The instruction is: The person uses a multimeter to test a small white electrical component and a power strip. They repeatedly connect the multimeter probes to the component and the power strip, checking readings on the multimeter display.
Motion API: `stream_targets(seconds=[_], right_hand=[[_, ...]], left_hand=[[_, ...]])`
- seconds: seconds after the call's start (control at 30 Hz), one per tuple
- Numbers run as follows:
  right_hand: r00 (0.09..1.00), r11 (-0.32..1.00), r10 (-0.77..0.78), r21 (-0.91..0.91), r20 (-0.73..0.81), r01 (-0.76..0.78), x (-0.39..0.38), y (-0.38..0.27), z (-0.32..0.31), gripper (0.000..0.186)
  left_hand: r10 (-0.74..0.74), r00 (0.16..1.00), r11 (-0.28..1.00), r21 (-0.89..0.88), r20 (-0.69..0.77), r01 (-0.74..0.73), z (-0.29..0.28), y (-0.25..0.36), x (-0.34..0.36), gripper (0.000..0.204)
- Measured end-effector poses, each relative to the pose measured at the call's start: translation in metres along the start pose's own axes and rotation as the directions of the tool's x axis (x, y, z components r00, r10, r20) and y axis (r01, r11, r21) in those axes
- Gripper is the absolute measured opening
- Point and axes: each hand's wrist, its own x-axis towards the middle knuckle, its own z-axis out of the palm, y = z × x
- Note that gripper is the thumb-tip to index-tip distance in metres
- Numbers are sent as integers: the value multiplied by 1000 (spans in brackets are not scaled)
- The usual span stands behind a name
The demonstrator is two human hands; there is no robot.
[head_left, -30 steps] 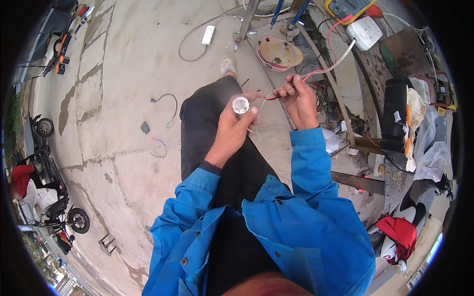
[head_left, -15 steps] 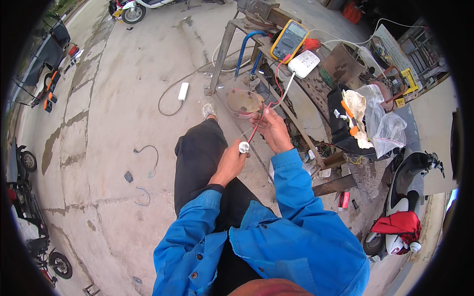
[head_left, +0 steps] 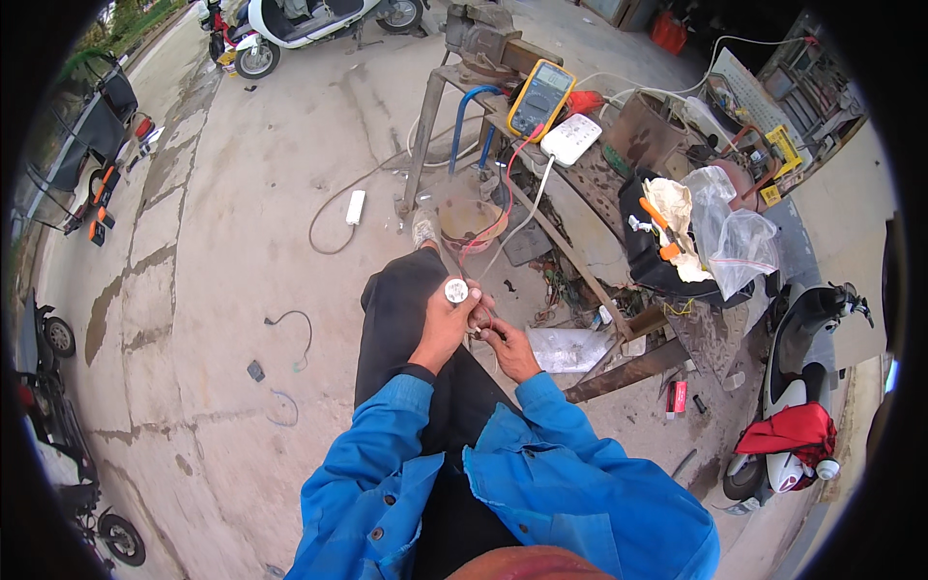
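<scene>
My left hand [head_left: 441,323] grips a small white round-ended fitting [head_left: 455,291], held upright over my dark trousers [head_left: 382,319]. Just right of and below it, my right hand [head_left: 507,348] is closed on the thin wires [head_left: 478,332] beside that fitting. A red lead [head_left: 505,213] and a white cord [head_left: 527,217] run up from my hands to the bench, where a yellow multimeter [head_left: 539,98] sits beside a white power box [head_left: 570,138]. A pale pink bowl-shaped helmet [head_left: 473,220] lies on the ground beyond my hands.
A cluttered metal bench [head_left: 541,217] stands ahead right, with a black tray [head_left: 649,259] holding orange-handled tools and plastic bags. Scooters stand at the top [head_left: 307,21], left [head_left: 59,335] and right [head_left: 793,387]. A white power strip [head_left: 355,207] and loose cables [head_left: 307,333] lie on the concrete.
My right hand has come down from higher up the wires to beside my left hand. The view has shifted, bringing more of the bench and the scooters at the top into sight.
</scene>
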Motion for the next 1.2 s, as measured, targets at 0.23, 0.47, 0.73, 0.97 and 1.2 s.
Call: stream_targets(seconds=[0.23, 0.47, 0.73, 0.97, 1.2], right_hand=[[977, 986, -165, -17, -133, 164, -2, -4, -9, 28], [929, 897, -87, 377, -359, 229, 9, -94, -25, 33], [908, 731, -107, 586, -405, 348, 27, -171, -34, 31], [956, 863, -222, 417, -193, 285, 18, -143, -50, 67], [998, 977, -49, 210, 50, 37, -15, -51, 7, 57]], left_hand=[[51, 992, 999, -24, 116, -48, -5, 0, -14, 21], [-85, 969, 953, 303, 233, 11, -1, 0, -20, 38], [-65, 912, 871, 469, 406, -146, -1, -8, -24, 18], [-21, 955, 991, 132, 295, -19, -9, -2, -26, 9], [55, 988, 998, 9, 146, -57, -21, 19, -39, 7]])
